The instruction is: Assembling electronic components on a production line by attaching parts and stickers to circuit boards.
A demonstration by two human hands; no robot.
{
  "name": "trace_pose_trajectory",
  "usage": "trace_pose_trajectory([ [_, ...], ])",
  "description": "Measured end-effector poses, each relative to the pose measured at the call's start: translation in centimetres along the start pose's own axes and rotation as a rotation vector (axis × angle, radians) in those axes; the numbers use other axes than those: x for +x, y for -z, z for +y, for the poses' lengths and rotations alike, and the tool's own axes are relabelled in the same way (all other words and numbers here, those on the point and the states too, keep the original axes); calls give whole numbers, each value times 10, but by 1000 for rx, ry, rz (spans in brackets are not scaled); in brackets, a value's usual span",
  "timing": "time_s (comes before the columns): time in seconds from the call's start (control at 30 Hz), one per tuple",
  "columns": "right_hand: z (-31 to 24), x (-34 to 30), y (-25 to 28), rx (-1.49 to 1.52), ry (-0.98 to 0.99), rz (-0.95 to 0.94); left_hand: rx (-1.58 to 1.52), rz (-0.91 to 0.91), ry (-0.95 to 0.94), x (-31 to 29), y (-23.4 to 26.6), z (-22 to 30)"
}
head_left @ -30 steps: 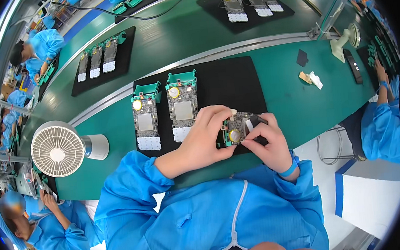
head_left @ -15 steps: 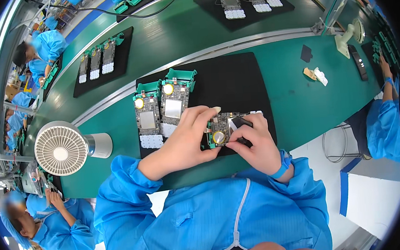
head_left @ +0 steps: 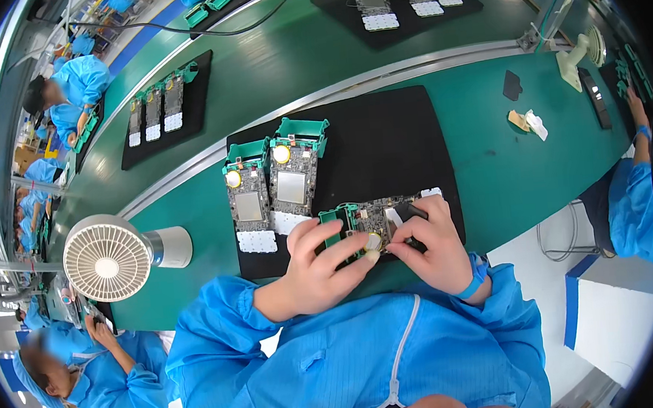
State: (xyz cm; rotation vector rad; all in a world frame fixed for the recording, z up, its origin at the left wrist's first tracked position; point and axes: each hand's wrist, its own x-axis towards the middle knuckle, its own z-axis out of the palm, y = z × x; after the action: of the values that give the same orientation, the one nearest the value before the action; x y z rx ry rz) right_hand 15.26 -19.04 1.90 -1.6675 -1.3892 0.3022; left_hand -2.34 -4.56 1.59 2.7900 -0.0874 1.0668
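A circuit board (head_left: 374, 217) with a green plastic piece (head_left: 337, 223) on its left end lies crosswise on the black mat (head_left: 378, 135). My left hand (head_left: 322, 269) is open, its fingers spread over that left end. One fingertip is at the round, yellow-rimmed coin cell (head_left: 373, 242) on the board. My right hand (head_left: 439, 245) is closed on a small black block-like piece (head_left: 410, 212), held against the board's right part; its exact kind is unclear. Left of this board, two similar boards (head_left: 292, 187) with green ends and white pads lie side by side.
A white fan (head_left: 108, 259) stands at the left. To the right lie a dark flat piece (head_left: 513, 85), crumpled scraps (head_left: 529, 123) and a black handheld device (head_left: 595, 100). Beyond the metal rail (head_left: 348, 87), more boards rest on black mats. Co-workers in blue sit on both sides.
My left hand has let go of the board's left end and shifted toward me, its fingers now spread near the coin cell. My right hand still holds the black piece at the board.
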Motion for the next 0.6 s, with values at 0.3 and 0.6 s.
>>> trace_pose_trajectory([
  [0.3,5,1,2,-3,37,-59,45,-94,-36,8,0,0],
  [0.6,0,1,-2,18,17,17,-329,-236,51,13,-6,-11],
])
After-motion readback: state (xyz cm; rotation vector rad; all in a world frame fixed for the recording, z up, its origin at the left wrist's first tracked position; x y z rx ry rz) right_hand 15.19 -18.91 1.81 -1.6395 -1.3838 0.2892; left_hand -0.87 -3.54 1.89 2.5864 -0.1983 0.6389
